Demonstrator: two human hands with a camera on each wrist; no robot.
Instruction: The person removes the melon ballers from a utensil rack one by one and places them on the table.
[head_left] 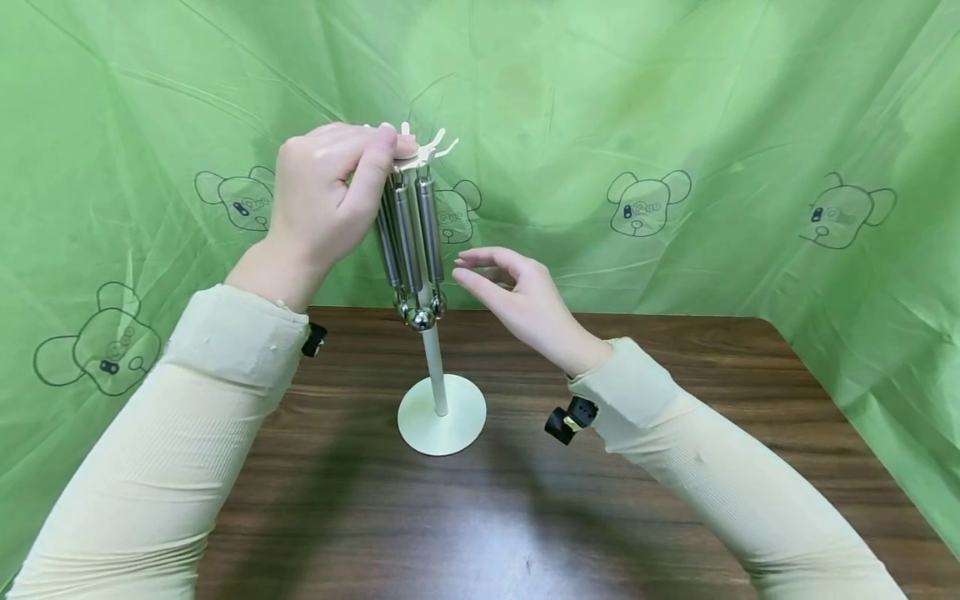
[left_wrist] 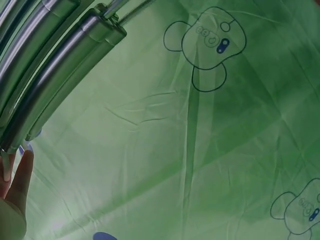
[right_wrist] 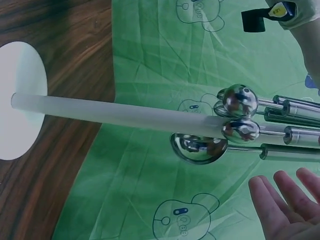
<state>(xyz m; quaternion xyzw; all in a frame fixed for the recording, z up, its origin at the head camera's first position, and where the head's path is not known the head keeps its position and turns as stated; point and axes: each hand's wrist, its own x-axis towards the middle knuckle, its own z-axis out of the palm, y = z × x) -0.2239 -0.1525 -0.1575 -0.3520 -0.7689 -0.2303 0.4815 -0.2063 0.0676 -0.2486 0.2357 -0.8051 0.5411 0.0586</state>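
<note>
A white utensil stand stands upright, with hooks spread around its top. Several steel ladle-like utensils hang from it in a cluster, grey metal handles up and shiny round bowls down. My left hand is at the top of the stand, thumb and curled fingers gripping the hook rack right by the handle ends; part of that grip is hidden behind the hand. Just right of the utensils, my right hand hovers with fingers loosely bent and thumb apart, nothing between them.
The round white base sits on a dark wood table. Green cloth printed with bear faces hangs behind and at both sides. Black wrist cameras are strapped at both sleeves.
</note>
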